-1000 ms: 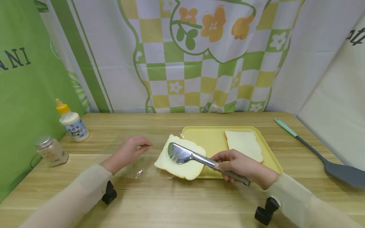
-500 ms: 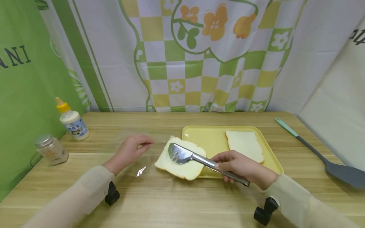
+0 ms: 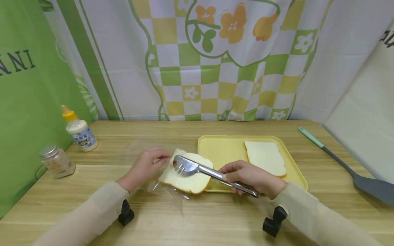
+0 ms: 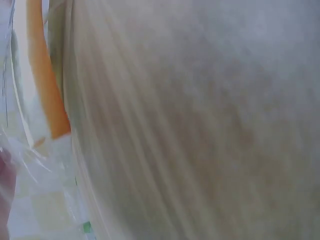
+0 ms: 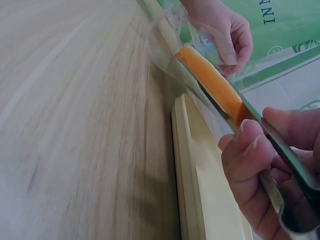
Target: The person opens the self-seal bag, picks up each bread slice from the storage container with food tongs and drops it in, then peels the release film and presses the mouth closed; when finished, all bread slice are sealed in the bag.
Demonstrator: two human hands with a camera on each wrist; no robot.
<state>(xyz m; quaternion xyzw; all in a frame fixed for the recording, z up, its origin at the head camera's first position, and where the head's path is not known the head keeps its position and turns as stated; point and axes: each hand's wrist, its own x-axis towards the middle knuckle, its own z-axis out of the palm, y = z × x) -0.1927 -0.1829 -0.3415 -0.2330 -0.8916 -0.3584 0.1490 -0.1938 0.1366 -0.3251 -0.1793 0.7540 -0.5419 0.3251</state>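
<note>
My right hand grips metal tongs by their arms. The tongs clamp a slice of white bread over the left end of the yellow tray. My left hand pinches the edge of a clear plastic bag at the slice's left corner. In the right wrist view, the bag hangs around the far end of the slice, whose orange crust faces the camera. A sleeve fills most of the left wrist view.
Another bread slice lies on the tray's right side. A black spatula with a mint handle lies further right. At the left stand a yellow-capped squeeze bottle and a glass jar with a metal lid.
The tongs and bread slice have shifted slightly left, toward the bag. My left hand has moved a little right, bringing the bag's edge to the slice's left end.
</note>
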